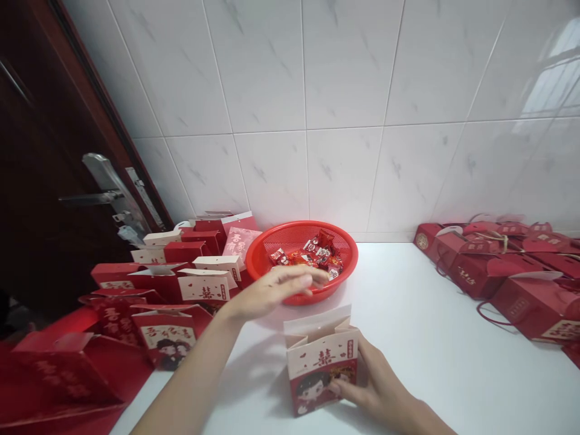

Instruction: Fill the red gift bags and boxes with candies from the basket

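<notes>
My right hand [369, 380] grips the lower right side of a red and white paper box [317, 368], thumb on its printed front. The box stands upright on the white table with its top open. Over the near rim of a red plastic basket [257, 257], my left hand [281, 290] is stretched out with its fingers extended and nothing visible in them. Small red wrapped candies [317, 254] lie in the basket; my left hand hides some of them.
Several red and white paper boxes [167, 338] crowd the left side. More red boxes with cord handles [484, 266] stand at the right. A tiled wall [344, 169] is behind, and a dark door with a metal handle [97, 196] is at left.
</notes>
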`<state>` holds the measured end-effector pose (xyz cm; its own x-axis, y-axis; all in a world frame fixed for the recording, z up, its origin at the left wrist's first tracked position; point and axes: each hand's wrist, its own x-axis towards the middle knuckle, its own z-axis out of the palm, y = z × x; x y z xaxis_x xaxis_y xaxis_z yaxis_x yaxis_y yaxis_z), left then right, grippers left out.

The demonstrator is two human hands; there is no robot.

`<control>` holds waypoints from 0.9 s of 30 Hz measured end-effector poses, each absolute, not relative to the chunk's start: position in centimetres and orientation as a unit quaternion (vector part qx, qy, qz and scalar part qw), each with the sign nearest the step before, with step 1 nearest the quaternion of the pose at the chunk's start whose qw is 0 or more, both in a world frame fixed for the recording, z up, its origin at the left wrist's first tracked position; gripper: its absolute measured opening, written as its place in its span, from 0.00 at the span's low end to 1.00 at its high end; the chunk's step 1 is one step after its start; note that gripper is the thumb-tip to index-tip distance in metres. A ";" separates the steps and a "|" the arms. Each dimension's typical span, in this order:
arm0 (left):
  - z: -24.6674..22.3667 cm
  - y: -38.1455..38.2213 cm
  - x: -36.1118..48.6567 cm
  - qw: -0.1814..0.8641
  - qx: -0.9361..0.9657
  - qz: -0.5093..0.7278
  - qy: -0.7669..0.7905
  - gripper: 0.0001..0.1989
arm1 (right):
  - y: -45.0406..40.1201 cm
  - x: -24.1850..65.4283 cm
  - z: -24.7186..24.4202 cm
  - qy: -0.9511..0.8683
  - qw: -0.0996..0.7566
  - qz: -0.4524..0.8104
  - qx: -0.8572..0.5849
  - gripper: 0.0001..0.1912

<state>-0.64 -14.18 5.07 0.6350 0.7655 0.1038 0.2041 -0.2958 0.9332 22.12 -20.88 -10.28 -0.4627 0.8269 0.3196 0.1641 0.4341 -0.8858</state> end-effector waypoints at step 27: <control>-0.3 -0.7 1.1 0.308 0.775 0.220 0.505 0.30 | -20.8 22.5 -9.4 -0.772 0.403 0.393 -0.295 0.29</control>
